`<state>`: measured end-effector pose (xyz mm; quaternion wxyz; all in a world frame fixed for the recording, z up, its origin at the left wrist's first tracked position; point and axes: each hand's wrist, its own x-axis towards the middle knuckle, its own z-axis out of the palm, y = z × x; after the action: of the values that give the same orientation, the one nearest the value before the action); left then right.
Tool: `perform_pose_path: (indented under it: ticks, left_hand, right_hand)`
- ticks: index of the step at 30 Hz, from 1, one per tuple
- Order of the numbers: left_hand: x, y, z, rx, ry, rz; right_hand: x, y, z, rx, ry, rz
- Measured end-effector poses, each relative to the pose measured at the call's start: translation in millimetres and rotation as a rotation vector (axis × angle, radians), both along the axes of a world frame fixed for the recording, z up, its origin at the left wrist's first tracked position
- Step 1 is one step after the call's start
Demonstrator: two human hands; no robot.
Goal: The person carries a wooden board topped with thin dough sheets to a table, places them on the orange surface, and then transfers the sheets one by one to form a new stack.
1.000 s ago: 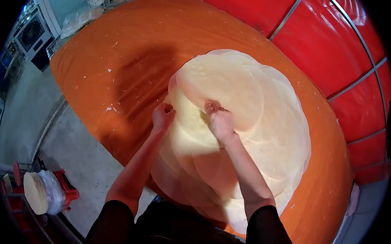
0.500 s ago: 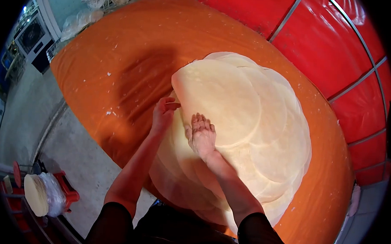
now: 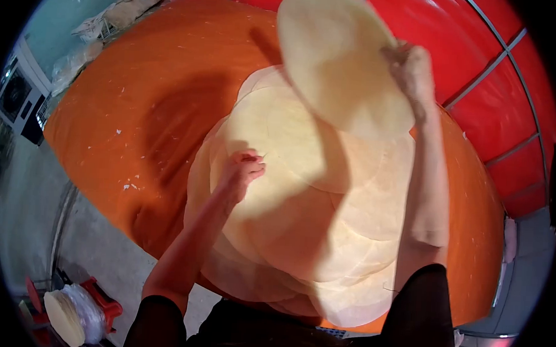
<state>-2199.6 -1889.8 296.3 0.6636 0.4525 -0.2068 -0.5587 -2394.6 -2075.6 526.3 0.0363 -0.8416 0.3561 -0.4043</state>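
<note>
My right hand [image 3: 412,77] is raised at the upper right and grips the edge of a thin round pale-yellow sheet [image 3: 338,64], which looks like rice paper. That sheet hangs tilted above a wide heap of similar overlapping round sheets [image 3: 274,124]. Over the left part of the heap, my left hand [image 3: 246,171] has its fingers pinched together. Whether anything sits between those fingertips is too small to make out. The held sheet covers the far right part of the heap.
An orange cloth [image 3: 184,51] lies beneath the heap, with white flakes on it. Red panels with metal bars [image 3: 481,77] border the right side. At the lower left, a stack of round sheets [image 3: 64,319] lies beside clear plastic on a red stool [image 3: 105,299].
My right hand has moved from the middle of the heap to the upper right, lifting a round sheet. My left hand has shifted slightly right and down. The view has turned somewhat.
</note>
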Motion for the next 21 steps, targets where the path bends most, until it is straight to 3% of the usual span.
perform_pose_path:
  ticks: [2, 5, 9, 12, 15, 18, 20, 21]
  left_hand:
    - [-18.8, -19.4, -12.3, 0.054, 0.139, -0.087]
    - [-38.5, -48.0, -31.3, 0.187, 0.241, -0.090]
    - [-35.8, -64.9, -44.0, 0.213, 0.423, -0.142]
    - [-43.7, -67.9, -20.3, 0.310, 0.126, -0.117]
    - [-44.7, -74.1, -31.8, 0.092, 0.322, -0.194]
    - [-45.3, -80.0, -18.3, -0.219, 0.260, -0.337]
    - [-48.4, -75.8, 0.3, -0.095, 0.148, -0.300]
    - [-50.0, -74.8, 5.7, -0.035, 0.092, -0.280]
  right_hand:
    - [-11.9, 11.0, 9.6, -0.233, 0.118, -0.072]
    - [-23.0, 10.3, -34.7, -0.493, 0.290, -0.047]
    - [-24.2, 19.8, -171.6, -0.147, 0.467, -0.088]
    - [-32.0, 53.7, -241.5, 0.025, 0.481, -0.047]
    - [-19.8, 74.8, -257.7, 0.029, 0.404, -0.018]
    - [-1.9, 93.8, -249.9, 0.039, 0.388, -0.055]
    - [0.6, 93.7, -246.8, -0.035, 0.365, -0.121]
    - [-2.6, 86.6, -247.4, 0.079, 0.355, -0.107]
